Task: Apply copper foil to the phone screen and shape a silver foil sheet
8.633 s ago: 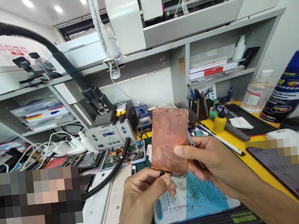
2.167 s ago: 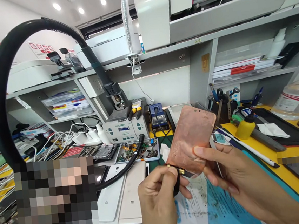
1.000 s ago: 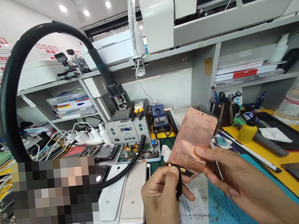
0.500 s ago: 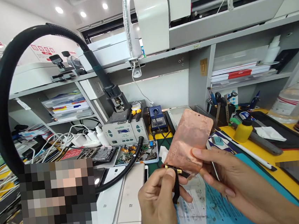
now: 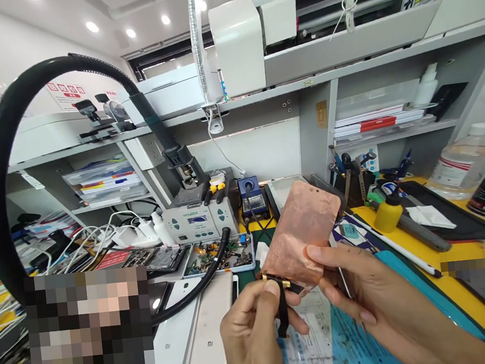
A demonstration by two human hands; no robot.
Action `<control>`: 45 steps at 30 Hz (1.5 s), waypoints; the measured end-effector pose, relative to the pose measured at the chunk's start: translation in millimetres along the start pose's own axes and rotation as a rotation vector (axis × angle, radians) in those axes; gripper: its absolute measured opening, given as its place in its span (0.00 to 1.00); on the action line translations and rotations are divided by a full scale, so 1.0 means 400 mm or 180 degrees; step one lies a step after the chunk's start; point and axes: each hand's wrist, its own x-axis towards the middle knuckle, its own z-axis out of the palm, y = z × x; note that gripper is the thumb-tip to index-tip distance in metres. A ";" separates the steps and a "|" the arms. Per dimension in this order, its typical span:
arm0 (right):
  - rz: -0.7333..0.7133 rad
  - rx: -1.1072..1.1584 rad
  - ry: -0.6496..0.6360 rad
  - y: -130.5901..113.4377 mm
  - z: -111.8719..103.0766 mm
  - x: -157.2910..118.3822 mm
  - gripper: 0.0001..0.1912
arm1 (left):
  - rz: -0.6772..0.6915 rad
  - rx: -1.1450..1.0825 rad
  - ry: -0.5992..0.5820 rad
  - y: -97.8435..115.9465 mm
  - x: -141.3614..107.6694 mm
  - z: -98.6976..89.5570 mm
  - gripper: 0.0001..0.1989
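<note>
Copper panel (image 5: 300, 222), held above the blue mat (image 5: 352, 346).
My right hand (image 5: 354, 274) clasps its edge; my left hand (image 5: 253, 321) pinches the black flex (image 5: 283, 308) at the panel's lower end. Panel probably light, stiff, best held by the rims; flex likely soft, easily torn.

Sheet (image 5: 295, 220) copper-pink, mottled, with brighter patches. Flex (image 5: 283, 315) black, its connector (image 5: 287, 284) gold. Pad (image 5: 348, 346) white and blue, finely printed, dark-stained. One phone (image 5: 175, 334) white, another phone (image 5: 208, 322) pale gold. Bottle (image 5: 389, 217) yellow — black-topped. Pliers (image 5: 216, 191) yellow and black. Mat (image 5: 247, 280) dark green — bench (image 5: 470, 300) bright yellow.
</note>
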 end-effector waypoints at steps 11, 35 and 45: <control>-0.0131 -0.0051 0.0013 -0.002 0.007 -0.006 0.18 | 0.0026 -0.0215 -0.0219 0.008 -0.003 0.001 0.14; -0.1213 -0.1005 -0.0053 -0.009 0.019 -0.037 0.22 | 0.0135 0.0052 -0.0422 0.019 0.006 -0.003 0.13; -0.0580 -0.0409 0.0021 0.001 0.002 -0.025 0.21 | 0.0232 0.0168 -0.0343 0.020 -0.006 0.002 0.15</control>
